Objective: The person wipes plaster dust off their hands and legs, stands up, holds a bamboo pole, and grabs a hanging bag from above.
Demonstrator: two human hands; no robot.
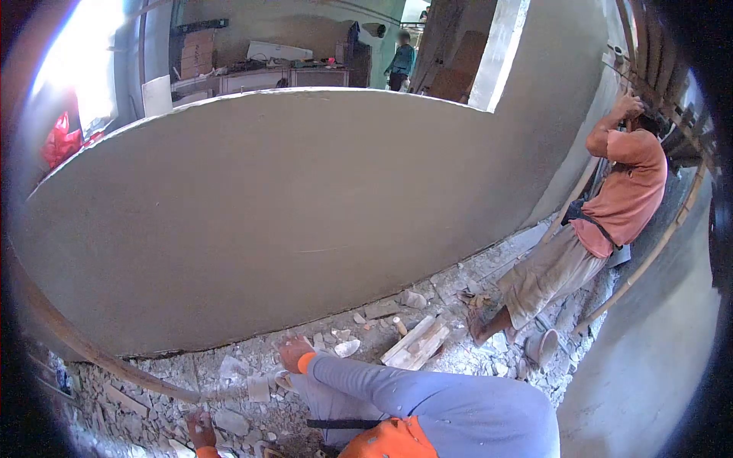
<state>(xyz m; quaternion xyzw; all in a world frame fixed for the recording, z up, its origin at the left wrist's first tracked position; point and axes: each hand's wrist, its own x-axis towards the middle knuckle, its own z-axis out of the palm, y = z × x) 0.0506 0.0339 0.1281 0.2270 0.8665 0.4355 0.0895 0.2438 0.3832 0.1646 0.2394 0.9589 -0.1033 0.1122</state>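
My right hand [294,353], below an orange cuff and a pale lavender sleeve [427,393], reaches out over the rubble by the foot of the plastered wall. Its fingers look loosely spread, with nothing visible in them. Near the bottom edge, my left hand [201,429] is lower, fingers curled, with a small pale spot among them that I cannot make out. Broken pieces of masonry [231,421] lie around both hands. A white chunk [347,348] rests to the right of my right hand, and beyond it is a pale wooden block [416,343].
A low grey plastered wall [305,206] runs across the view. At right, a co-worker [622,191] in an orange shirt stands with raised arms beside a bamboo pole [649,263]. A bowl-like container [542,346] sits on the rubble. Another person [401,61] stands beyond the wall.
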